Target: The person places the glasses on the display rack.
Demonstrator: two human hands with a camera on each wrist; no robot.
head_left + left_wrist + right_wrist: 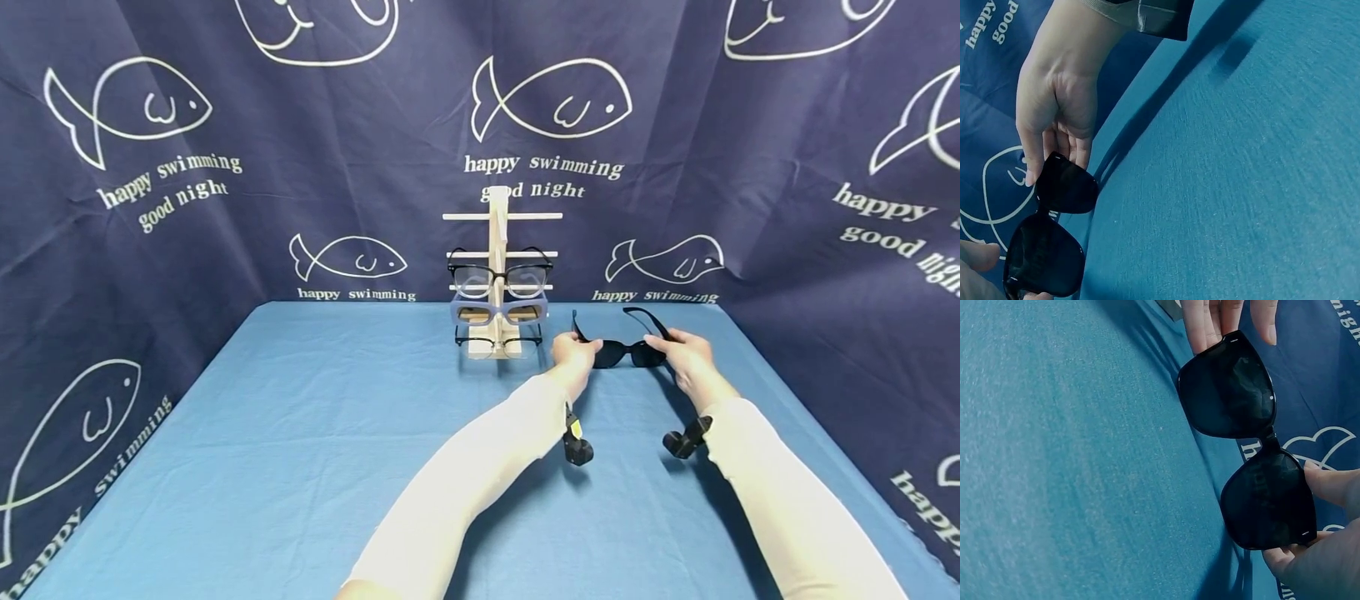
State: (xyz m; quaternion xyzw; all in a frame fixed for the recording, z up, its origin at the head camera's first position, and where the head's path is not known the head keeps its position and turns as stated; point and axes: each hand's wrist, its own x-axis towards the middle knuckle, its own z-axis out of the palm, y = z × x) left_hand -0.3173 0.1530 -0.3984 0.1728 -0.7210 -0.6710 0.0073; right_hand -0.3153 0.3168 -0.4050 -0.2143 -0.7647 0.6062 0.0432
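Note:
Both hands hold a pair of black sunglasses (647, 354) with dark lenses, to the right of a wooden glasses stand. The left hand (573, 358) grips one outer end of the frame near its hinge. At the opposite end, the right hand (692, 362) holds the frame by its hinge side. Unfolded temples point away toward the back cloth in the head view. In the right wrist view the lenses (1227, 394) face the camera, with fingers behind the frame's ends. The left wrist view shows the sunglasses (1044, 256) between both hands, the left one partly cut off.
The wooden stand (498, 229) has several crossbars. On it sit black-framed glasses (498, 272), lavender-framed glasses (456, 312) and thin dark-framed glasses (460, 340). A blue cloth (315, 450) covers the table; a navy fish-print curtain (420, 167) hangs behind and at the sides.

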